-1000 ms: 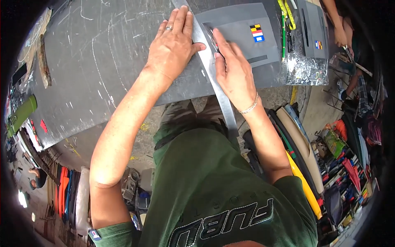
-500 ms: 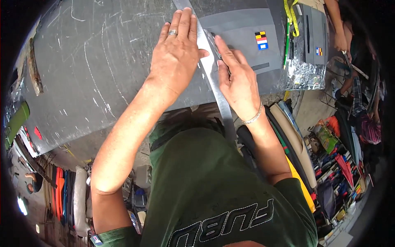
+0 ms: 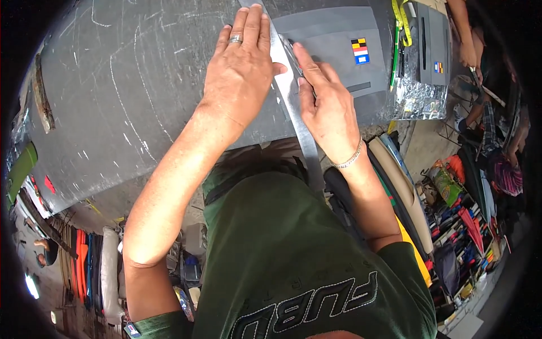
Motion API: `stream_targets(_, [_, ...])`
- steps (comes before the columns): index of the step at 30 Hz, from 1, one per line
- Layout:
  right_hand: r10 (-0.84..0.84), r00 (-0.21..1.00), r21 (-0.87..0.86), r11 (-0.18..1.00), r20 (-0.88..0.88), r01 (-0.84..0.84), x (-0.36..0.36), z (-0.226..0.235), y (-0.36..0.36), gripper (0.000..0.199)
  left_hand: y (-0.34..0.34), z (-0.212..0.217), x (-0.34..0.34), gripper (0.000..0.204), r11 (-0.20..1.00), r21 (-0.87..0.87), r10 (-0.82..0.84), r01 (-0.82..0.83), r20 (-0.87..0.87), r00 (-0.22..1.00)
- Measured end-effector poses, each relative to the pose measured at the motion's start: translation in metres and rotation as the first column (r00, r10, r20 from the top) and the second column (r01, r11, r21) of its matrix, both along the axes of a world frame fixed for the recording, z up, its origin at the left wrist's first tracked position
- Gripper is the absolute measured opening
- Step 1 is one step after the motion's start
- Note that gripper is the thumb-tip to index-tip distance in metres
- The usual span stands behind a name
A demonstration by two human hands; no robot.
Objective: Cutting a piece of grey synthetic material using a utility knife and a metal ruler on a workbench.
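Note:
My left hand lies flat, fingers stretched out, pressing on a long metal ruler on the dark grey table. In my right hand is a slim silver-grey tool that looks like a utility knife, its index finger stretched along it. The knife lies close against the ruler's right edge; its tip is too small to make out. Beneath and to the right of the ruler spreads a grey fabric panel with a small coloured patch and a narrow dark slot.
A green pencil and a yellow measuring tape lie right of the panel, beside a second grey piece with a similar patch. A wooden stick rests at far left. Fabric rolls stand below right. Another person's arm shows at upper right.
The whole view has shifted slightly. Both hands, the ruler and the knife keep nearly the same places on the panel.

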State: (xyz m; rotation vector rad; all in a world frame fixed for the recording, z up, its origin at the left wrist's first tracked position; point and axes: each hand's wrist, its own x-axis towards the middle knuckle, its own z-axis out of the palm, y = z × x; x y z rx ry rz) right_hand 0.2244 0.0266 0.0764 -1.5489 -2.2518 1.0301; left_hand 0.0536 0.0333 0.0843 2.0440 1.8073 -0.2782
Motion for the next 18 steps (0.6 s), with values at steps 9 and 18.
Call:
stream_targets(9, [0.054, 0.996, 0.012, 0.998, 0.068, -0.055, -0.003, 0.009, 0.005, 0.056, -0.008, -0.015, -0.003, 0.076, 0.951, 0.294, 0.028, -0.096, 0.227, 0.973])
stream_targets(18, [0.106, 0.984, -0.022, 0.994, 0.143, -0.104, -0.004, 0.018, 0.009, 0.056, -0.003, -0.004, 0.000, 0.076, 0.997, 0.070, 0.021, -0.022, 0.016, 1.000])
